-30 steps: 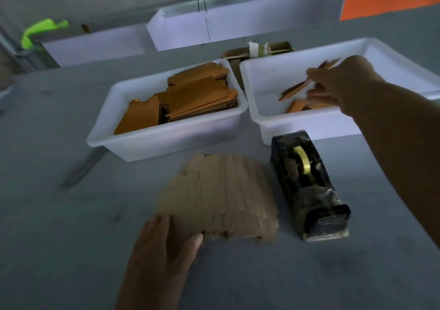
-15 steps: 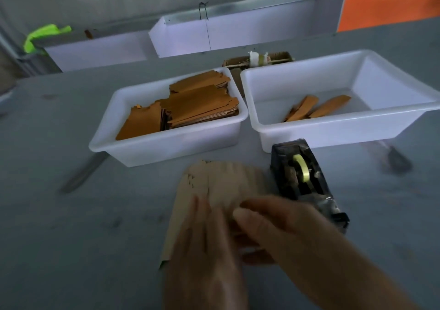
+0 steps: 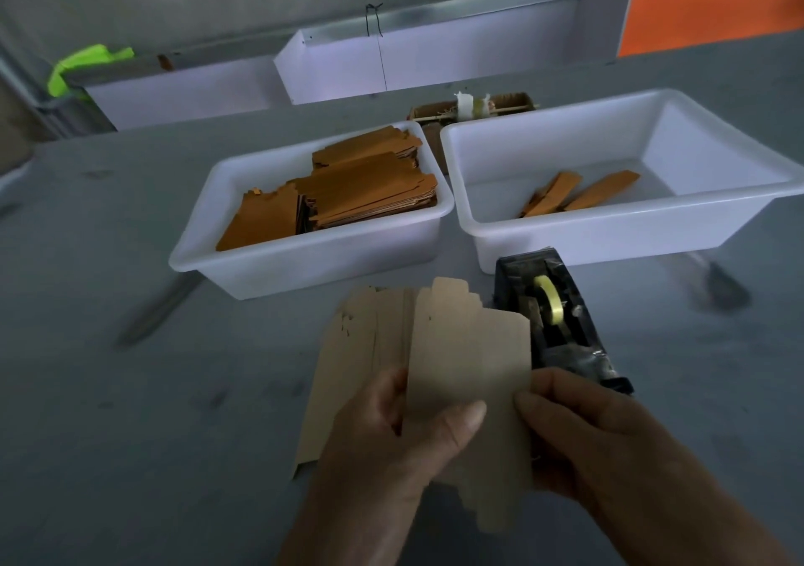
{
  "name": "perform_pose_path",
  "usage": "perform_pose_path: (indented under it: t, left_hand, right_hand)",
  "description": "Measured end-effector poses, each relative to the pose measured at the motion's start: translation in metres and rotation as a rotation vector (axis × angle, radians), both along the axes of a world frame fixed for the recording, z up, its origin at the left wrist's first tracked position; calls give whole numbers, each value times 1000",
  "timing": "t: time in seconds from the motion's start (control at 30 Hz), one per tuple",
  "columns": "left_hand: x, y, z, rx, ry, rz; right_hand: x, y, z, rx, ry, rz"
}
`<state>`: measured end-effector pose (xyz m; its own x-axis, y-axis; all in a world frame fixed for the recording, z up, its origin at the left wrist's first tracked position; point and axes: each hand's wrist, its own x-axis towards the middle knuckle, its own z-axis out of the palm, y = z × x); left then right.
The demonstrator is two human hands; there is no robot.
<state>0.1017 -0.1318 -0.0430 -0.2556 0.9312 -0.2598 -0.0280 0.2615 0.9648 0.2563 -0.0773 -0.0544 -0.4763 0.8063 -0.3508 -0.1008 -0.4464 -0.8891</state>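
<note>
Both hands lift one flat card blank (image 3: pixel 470 365) off the stack (image 3: pixel 361 348): left hand (image 3: pixel 391 443) thumb clamps it, right hand (image 3: pixel 609 448) fingers pinch its edge, tape dispenser (image 3: pixel 561 326) close for sealing.

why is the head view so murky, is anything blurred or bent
Head view: dim, bluish light, no glare, only faint shadows on the table; the card sheet, the left hand and the right hand look soft at the edges; the tape dispenser and the left tub look sharper; the wide lens bows the rim of the right tub.
</note>
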Motion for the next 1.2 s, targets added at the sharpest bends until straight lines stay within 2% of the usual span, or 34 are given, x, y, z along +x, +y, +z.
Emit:
perform_pose_path:
  t: [0.17, 0.53, 0.67, 0.83, 0.93, 1.03, 1.1, 1.2]
  left_hand:
    - [-3, 4, -4, -32, -18, -81]
    - [3, 5, -1, -24, 19, 30]
    - [6, 5, -3, -20, 107, 99]
    - [8, 3, -5, 14, 250, 152]
    - [14, 3, -3, 46, 307, 168]
    - [18, 3, 2, 48, 231, 95]
    - [17, 1, 6, 63, 176, 2]
    - [12, -3, 17, 139, 229, -121]
  right_hand:
    - [2, -1, -2, 42, -8, 5]
    - [-1, -6, -12, 149, -40, -15]
    - [-7, -14, -15, 302, -183, -45]
    - [-17, -28, -9, 529, -420, -207]
    - [-24, -37, -1, 631, -327, -270]
    - [-28, -42, -2, 681, -181, -259]
    - [-27, -42, -5, 712, -163, -254]
    - [-25, -38, -7, 729, -186, -252]
